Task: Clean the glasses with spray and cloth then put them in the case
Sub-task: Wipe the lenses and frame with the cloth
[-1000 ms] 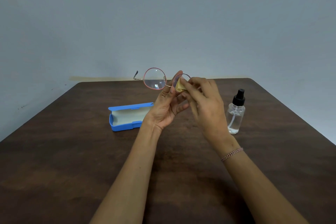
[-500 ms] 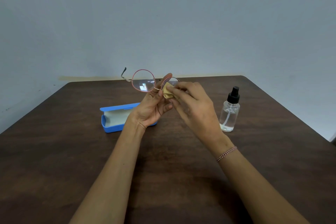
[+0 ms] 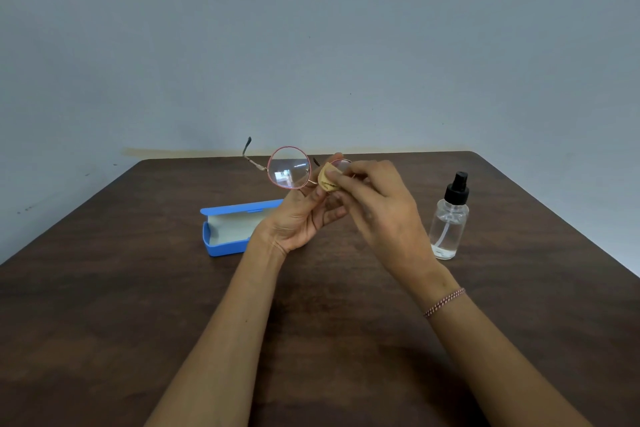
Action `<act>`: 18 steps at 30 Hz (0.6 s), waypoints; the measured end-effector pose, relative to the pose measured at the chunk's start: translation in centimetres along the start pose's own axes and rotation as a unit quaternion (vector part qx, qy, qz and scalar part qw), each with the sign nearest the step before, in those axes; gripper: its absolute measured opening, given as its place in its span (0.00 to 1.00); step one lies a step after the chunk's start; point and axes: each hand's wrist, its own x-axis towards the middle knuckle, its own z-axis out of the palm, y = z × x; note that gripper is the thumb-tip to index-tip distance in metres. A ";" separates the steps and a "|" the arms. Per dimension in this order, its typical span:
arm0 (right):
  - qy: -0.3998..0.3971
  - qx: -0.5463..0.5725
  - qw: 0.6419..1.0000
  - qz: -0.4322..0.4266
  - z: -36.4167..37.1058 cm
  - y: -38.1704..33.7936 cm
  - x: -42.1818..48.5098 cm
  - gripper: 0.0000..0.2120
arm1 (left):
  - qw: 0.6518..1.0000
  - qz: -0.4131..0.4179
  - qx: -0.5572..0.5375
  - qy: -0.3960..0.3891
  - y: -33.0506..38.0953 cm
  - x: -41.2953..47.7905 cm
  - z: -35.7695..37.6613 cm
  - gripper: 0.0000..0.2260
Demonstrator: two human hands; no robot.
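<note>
Behind the left hand (image 3: pixel 298 218) and right hand (image 3: pixel 384 215), the forearms were bare; the right wrist wore 1 thin braided bracelet (image 3: pixel 444 302), pinkish-red and white.

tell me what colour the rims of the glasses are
Pinkish red. The head view shows it best, round the uncovered lens of the glasses.

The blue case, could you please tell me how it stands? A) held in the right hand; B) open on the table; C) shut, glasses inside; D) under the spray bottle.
B: the blue case lies open on the table, pale lining showing, while the left hand holds the glasses.
</note>
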 end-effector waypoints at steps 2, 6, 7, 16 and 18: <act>0.015 -0.019 1.000 0.017 -0.4 0.7 0.0 0.14 | 1.000 -0.002 0.012 0.003 0.0 0.0 0.2 0.26; 0.023 -0.028 0.999 0.038 -0.7 0.8 0.1 0.15 | 0.999 -0.007 0.040 0.005 0.0 -0.1 0.5 0.25; 0.013 -0.019 0.999 0.025 -0.5 0.4 0.1 0.15 | 0.999 -0.006 0.042 0.004 0.1 -0.1 0.5 0.24; 0.033 -0.061 0.997 0.043 -0.9 1.0 0.0 0.14 | 0.997 -0.011 0.080 0.014 0.4 -0.3 1.1 0.25; 0.018 -0.041 0.999 0.023 -0.4 0.2 0.0 0.13 | 0.997 0.005 0.070 0.017 0.4 -0.3 1.0 0.26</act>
